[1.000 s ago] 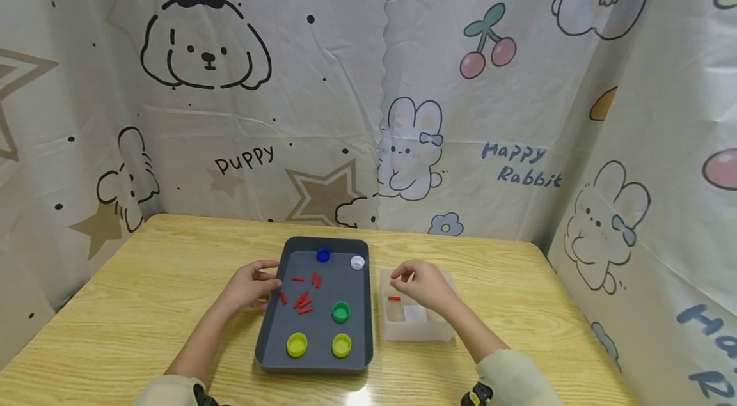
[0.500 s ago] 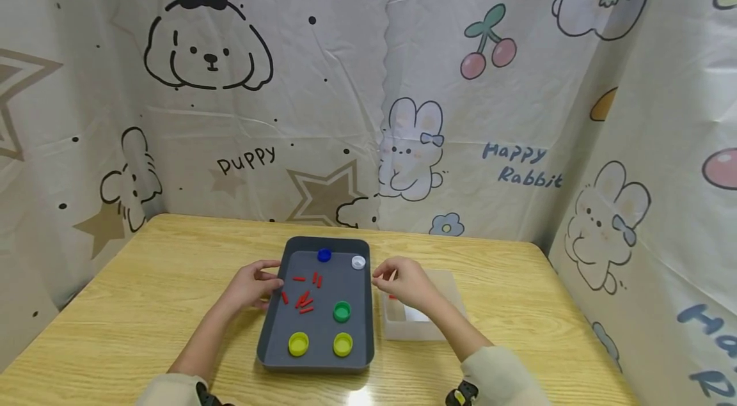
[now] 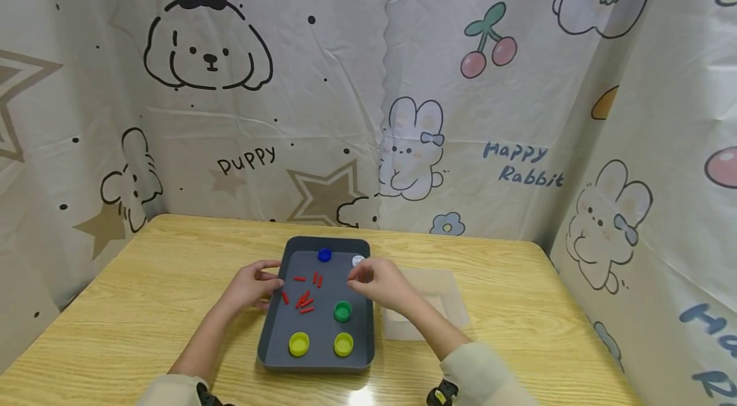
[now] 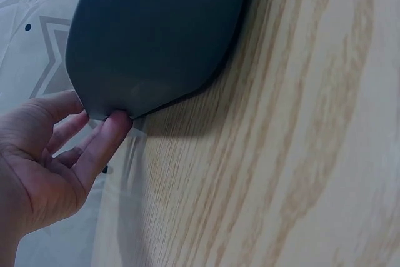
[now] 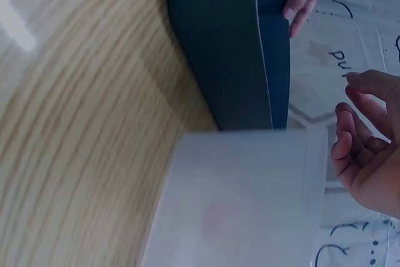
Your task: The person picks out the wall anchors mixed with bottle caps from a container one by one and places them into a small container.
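My left hand (image 3: 249, 289) holds the left side of the dark grey tray (image 3: 267, 335), its digits at the rim; the left wrist view shows them at the tray's edge too. Inside the tray lie several small red sticks (image 3: 307, 311), a blue cap (image 3: 325, 255), a white cap (image 3: 357, 260), a green cap (image 3: 342, 311) and two yellow caps (image 3: 299, 344). Over the tray's right part is my right hand (image 3: 381, 281), thumb and index fingertips close together and other fingers curled in the right wrist view (image 5: 369, 145). I cannot tell whether a stick is between those fingertips.
A translucent plastic box (image 3: 403, 329) stands right of the tray, partly under the right forearm. Through its wall a blurred reddish spot shows in the right wrist view. The wooden table (image 3: 507, 291) ends at a printed curtain (image 3: 334, 105) behind.
My right hand has moved left from above the translucent box to above the tray's right part, now overlapping the white cap. The left hand stays at the tray's rim.
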`<control>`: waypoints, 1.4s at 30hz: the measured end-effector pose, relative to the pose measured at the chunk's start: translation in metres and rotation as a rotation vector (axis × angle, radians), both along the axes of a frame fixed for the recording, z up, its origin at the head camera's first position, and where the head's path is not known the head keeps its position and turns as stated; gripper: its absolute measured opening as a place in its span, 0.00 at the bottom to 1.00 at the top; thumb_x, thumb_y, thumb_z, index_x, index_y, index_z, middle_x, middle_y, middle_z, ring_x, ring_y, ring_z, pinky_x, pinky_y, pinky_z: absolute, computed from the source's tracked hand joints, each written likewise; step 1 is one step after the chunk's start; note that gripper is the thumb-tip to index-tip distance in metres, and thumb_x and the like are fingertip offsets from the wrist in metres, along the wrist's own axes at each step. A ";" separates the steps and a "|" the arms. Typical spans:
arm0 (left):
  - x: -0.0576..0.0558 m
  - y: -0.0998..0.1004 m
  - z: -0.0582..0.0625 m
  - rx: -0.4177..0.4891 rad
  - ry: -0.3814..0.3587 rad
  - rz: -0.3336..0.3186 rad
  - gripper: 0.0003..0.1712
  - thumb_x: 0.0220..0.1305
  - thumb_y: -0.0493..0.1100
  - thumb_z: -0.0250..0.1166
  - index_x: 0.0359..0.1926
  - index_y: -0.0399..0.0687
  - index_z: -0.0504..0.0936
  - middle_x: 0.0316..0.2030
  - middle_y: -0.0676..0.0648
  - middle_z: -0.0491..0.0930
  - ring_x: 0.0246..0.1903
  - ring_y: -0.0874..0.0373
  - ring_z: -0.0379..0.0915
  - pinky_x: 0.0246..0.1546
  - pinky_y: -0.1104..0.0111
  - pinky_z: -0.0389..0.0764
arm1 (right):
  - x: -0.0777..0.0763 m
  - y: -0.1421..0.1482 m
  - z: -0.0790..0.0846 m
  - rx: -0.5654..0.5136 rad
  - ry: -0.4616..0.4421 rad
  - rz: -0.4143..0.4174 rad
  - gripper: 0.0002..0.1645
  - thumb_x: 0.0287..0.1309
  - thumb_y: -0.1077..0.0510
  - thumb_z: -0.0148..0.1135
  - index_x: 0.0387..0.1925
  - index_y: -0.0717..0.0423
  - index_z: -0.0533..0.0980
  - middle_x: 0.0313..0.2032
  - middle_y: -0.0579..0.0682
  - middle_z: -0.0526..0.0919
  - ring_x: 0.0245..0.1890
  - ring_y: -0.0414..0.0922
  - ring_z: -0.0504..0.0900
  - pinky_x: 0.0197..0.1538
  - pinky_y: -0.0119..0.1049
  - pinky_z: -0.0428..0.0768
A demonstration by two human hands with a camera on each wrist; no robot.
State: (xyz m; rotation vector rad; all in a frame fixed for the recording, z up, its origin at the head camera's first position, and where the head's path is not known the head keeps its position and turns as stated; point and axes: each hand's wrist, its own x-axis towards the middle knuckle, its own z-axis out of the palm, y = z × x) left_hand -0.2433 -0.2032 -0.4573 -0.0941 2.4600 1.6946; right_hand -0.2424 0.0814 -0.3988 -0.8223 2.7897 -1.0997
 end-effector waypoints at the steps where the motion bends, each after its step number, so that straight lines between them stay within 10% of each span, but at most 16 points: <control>1: 0.000 0.000 0.000 -0.003 0.000 -0.001 0.31 0.60 0.38 0.64 0.64 0.38 0.66 0.49 0.31 0.75 0.35 0.54 0.79 0.26 0.61 0.82 | 0.000 -0.003 -0.001 0.002 -0.004 0.010 0.04 0.54 0.57 0.65 0.31 0.52 0.82 0.27 0.44 0.79 0.26 0.37 0.72 0.28 0.28 0.73; 42: -0.001 0.000 -0.001 0.011 -0.003 0.007 0.30 0.60 0.37 0.63 0.64 0.40 0.66 0.49 0.32 0.76 0.35 0.54 0.79 0.28 0.61 0.83 | 0.004 -0.076 -0.047 0.132 -0.058 0.077 0.02 0.53 0.57 0.67 0.28 0.51 0.81 0.29 0.43 0.77 0.26 0.32 0.70 0.30 0.24 0.71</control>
